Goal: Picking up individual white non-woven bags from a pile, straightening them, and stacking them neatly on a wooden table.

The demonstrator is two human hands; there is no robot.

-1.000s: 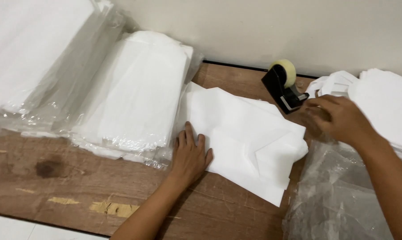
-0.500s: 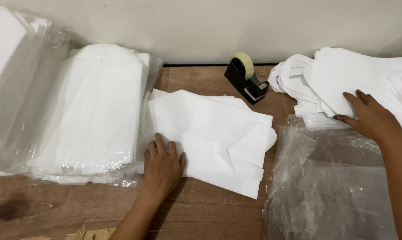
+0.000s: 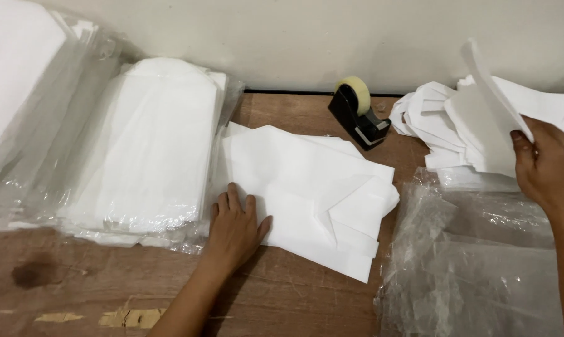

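A folded white cloth [image 3: 307, 193] is being pressed flat on the desk [image 3: 282, 299] by the left hand [image 3: 232, 231], fingers spread, while a white sheet [image 3: 488, 106] is being lifted from the stack [image 3: 438, 118] by the right hand [image 3: 547, 165], fingers pinched on it.

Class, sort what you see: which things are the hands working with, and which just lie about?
In hand:
- folded white sheets, under the left hand
- white stack, one piece lifted by the right hand

Lying about:
- tape dispenser
- bagged white packs
- empty clear bags

Clear plastic packs of white sheets [image 3: 151, 150] far left; empty clear bags [image 3: 469, 268] right.
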